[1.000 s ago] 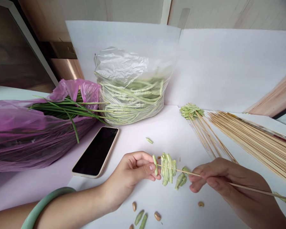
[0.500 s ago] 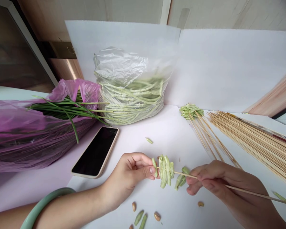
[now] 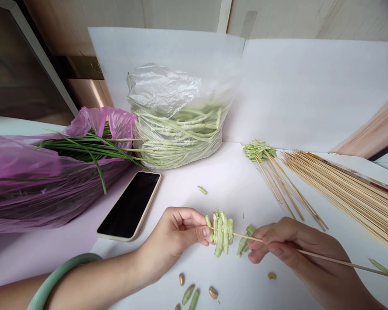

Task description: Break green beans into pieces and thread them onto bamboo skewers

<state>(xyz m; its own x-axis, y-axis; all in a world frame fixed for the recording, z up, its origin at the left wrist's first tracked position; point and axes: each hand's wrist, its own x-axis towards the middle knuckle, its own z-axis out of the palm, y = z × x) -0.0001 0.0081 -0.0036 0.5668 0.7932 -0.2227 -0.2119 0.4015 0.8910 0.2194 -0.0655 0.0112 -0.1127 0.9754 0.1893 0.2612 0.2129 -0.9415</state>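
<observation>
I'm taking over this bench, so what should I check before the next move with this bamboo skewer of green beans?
1. Left hand pinching the folded green bean pieces: ok.
2. Right hand gripping the thin bamboo skewer: ok.
3. Skewer tip showing beyond the beans: cannot tell, fingers hide it.
4. Bean pieces packed close along the skewer: ok.
5. Black-screened smartphone apart from both hands: ok.

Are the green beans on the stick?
Yes, on: the folded beans are pierced by the bamboo skewer held in the right hand.
</observation>
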